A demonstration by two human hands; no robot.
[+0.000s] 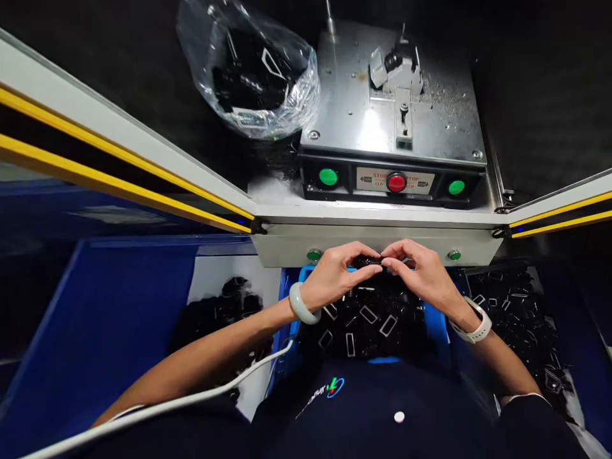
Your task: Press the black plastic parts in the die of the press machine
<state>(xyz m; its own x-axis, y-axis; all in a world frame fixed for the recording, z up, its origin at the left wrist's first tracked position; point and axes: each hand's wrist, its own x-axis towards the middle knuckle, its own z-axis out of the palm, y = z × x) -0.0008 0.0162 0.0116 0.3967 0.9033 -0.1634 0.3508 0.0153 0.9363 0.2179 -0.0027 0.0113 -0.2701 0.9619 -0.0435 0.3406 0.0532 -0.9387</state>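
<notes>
My left hand (337, 277) and my right hand (419, 274) meet at the fingertips above a blue plastic bin (436, 325). Between them they pinch a small black part (369, 260), which my fingers mostly hide. The bin below is heaped with black rectangular frame pieces (368, 314), some with shiny metal edges. A pale bangle circles my left wrist, and a white watch band sits on my right wrist. Directly ahead of my fingers is the pale front panel of the machine (287, 250).
Beyond my hands stands a steel-topped press (344, 95) with a small die and metal shavings. Its control panel (394, 182) has green buttons and a red one. A clear bag (248, 70) holds black parts. Yellow-striped rails (119, 166) flank the press, and more black pieces lie in side bins (511, 312).
</notes>
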